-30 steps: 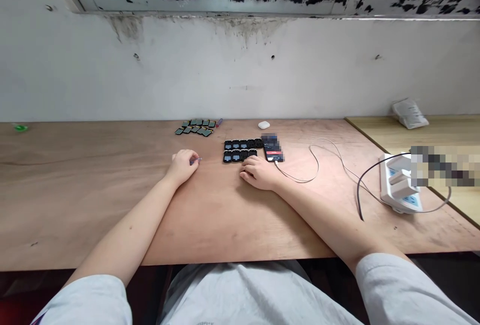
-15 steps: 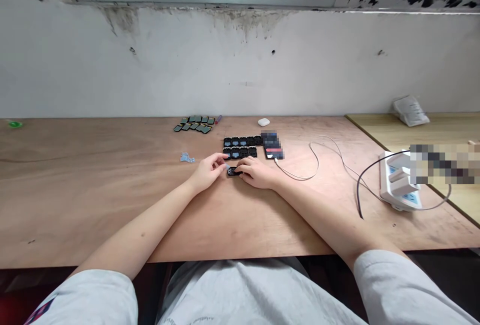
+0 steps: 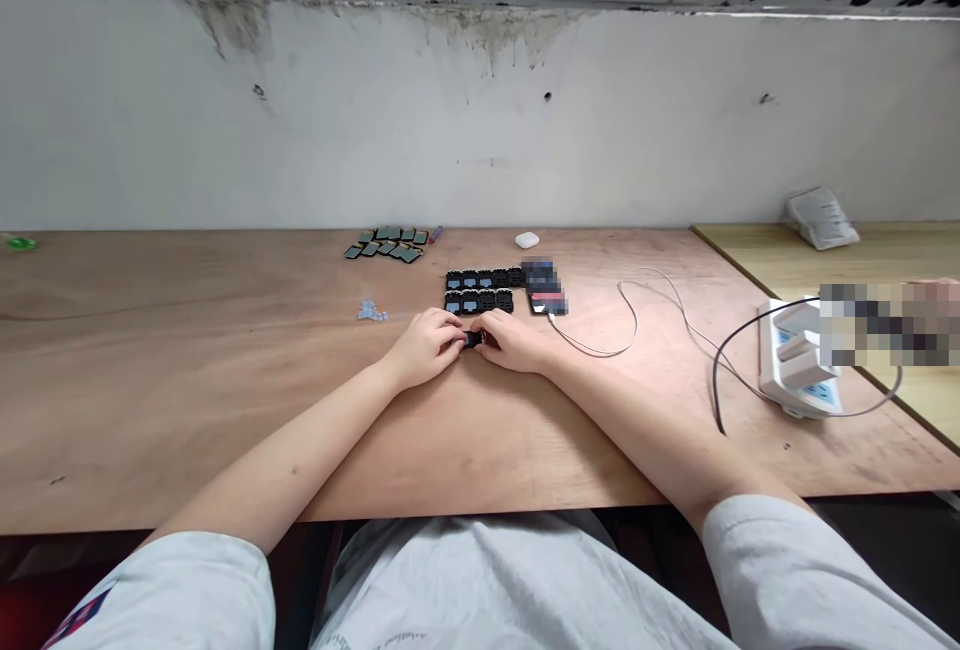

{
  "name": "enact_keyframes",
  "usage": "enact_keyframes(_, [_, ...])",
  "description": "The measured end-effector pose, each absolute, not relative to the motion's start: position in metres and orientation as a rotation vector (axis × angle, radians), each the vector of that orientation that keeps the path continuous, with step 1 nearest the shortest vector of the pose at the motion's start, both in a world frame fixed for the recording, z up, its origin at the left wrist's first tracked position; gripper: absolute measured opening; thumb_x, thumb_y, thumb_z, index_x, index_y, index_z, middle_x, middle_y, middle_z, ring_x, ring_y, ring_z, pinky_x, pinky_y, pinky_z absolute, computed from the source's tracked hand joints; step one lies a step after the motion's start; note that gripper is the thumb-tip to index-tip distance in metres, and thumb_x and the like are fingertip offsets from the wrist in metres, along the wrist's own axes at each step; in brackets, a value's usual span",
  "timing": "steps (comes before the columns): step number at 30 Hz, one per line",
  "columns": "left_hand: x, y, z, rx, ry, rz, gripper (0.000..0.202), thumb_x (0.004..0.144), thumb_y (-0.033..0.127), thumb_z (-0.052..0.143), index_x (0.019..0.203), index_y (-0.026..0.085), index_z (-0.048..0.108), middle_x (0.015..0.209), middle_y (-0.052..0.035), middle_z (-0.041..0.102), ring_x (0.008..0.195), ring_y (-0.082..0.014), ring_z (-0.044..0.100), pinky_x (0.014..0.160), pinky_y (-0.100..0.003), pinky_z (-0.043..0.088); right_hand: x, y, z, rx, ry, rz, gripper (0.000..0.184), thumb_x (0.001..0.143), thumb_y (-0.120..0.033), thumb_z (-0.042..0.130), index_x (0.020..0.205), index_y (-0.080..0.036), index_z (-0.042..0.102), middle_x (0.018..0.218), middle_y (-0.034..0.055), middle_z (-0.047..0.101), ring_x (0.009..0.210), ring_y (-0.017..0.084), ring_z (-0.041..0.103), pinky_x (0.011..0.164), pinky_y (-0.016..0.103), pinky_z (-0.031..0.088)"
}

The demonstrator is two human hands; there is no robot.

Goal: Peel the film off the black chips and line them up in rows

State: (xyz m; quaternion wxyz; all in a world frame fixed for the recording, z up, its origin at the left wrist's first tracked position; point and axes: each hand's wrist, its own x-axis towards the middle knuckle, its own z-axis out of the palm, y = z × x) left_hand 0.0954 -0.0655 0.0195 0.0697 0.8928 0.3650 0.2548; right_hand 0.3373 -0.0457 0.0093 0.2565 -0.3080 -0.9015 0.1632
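Between my two hands is a small black plastic housing, [image 3: 472,339] close above or on the wooden table; I cannot tell which. My left hand [image 3: 427,345] grips its left end, the fingers covering much of it. From the other side my right hand [image 3: 510,340] has its fingers curled round the right end. Just beyond the hands lie two rows of similar black housings [image 3: 478,302], a few with pale blue pieces in them. A small heap of pale blue pieces [image 3: 370,311] rests to the left.
Several grey-green screen modules [image 3: 386,243] lie at the back, beside a small purple tube [image 3: 436,234]. A phone [image 3: 545,287] with a white cable [image 3: 634,330] is right of the housings. Farther out are a white case [image 3: 527,240], a power strip [image 3: 801,360] and a plastic bag [image 3: 821,218].
My left hand has moved right and closed onto the housing; before, it held a pale blue piece beside it. My right hand stays at the housing's right end. The view has tilted slightly down.
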Motion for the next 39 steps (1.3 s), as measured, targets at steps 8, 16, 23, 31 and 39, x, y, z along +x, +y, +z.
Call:
enact_keyframes(8, [0.075,-0.055,0.017,2.687,1.057,0.570,0.030,0.098,0.042,0.058,0.121,0.030,0.075,0.137,-0.0090,0.061,0.132,-0.0305,0.049,0.113,-0.051,0.039,0.337,-0.048,0.015,-0.842,-2.471,0.449,0.024,0.090,-0.010,0.063,0.113,-0.017,0.063,0.109,0.0109,0.069,0.104,0.026,0.062,0.090,0.039,0.051])
enact_keyframes(16, [0.074,-0.053,0.012,2.628,1.107,0.609,0.031,0.098,0.041,0.059,0.122,0.034,0.077,0.136,-0.0069,0.065,0.133,-0.0317,0.046,0.113,-0.057,0.036,0.337,-0.046,0.012,-0.850,-2.471,0.453,0.022,0.091,-0.012,0.064,0.113,-0.017,0.063,0.108,0.0106,0.068,0.105,0.025,0.061,0.090,0.037,0.051])
enact_keyframes(23, [0.079,-0.058,0.016,2.562,1.185,0.542,0.033,0.098,0.039,0.056,0.123,0.031,0.076,0.138,-0.0081,0.064,0.134,-0.0329,0.045,0.112,-0.059,0.036,0.336,-0.045,0.014,-0.850,-2.466,0.470,0.024,0.090,-0.010,0.066,0.113,-0.016,0.064,0.110,0.0113,0.069,0.107,0.025,0.061,0.091,0.038,0.051])
enact_keyframes(31, [0.076,-0.059,0.012,2.721,1.080,0.592,0.035,0.103,0.033,0.051,0.130,0.034,0.073,0.125,-0.0092,0.068,0.121,-0.0285,0.050,0.102,-0.050,0.041,0.337,-0.045,0.013,-0.834,-2.458,0.471,0.023,0.090,-0.011,0.065,0.112,-0.017,0.065,0.112,0.0111,0.069,0.110,0.026,0.061,0.093,0.039,0.052])
enact_keyframes(39, [0.081,-0.060,0.016,2.813,1.008,0.560,0.032,0.103,0.035,0.052,0.127,0.034,0.074,0.130,-0.0089,0.068,0.121,-0.0281,0.057,0.102,-0.047,0.045,0.337,-0.045,0.015,-0.856,-2.458,0.475,0.022,0.090,-0.011,0.066,0.111,-0.016,0.066,0.107,0.0103,0.069,0.106,0.025,0.062,0.091,0.038,0.052])
